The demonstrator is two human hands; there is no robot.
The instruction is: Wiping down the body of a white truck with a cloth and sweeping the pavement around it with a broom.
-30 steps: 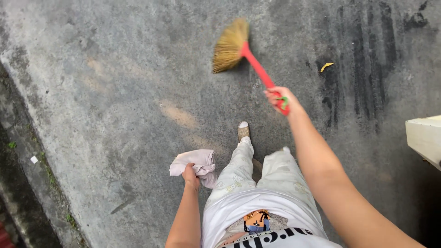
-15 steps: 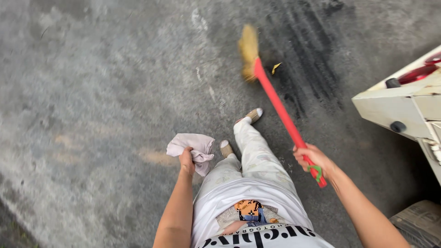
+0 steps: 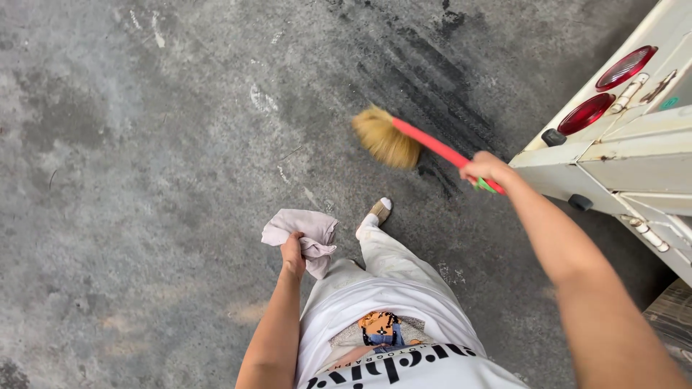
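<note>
My right hand (image 3: 484,168) has its grip clamped around the red handle of the broom (image 3: 404,139), near the handle's end, where a bit of green shows just under my fingers. The arm is stretched out ahead and to the right. From the hand the handle runs up and to the left, and the straw-coloured head sits at the far end, low over the ground (image 3: 144,180); I cannot tell whether the bristles actually touch it. The head lies at the edge of a band of dark tyre marks (image 3: 425,72) that run diagonally across the grey concrete.

My left hand (image 3: 292,253) has its grip shut on a crumpled pale pink cloth (image 3: 303,232), which bunches above and to the right of the fist, held clear of the ground beside my left leg. I see my white trousers and white printed shirt at the bottom, and one foot in a beige shoe (image 3: 380,211) set forward, below the broom head and well apart from it.

At the right edge stands the rear corner of a cream vehicle (image 3: 620,155) with two red tail lamps (image 3: 605,90); my right hand is just beside its lower corner, not touching as far as I can see.
</note>
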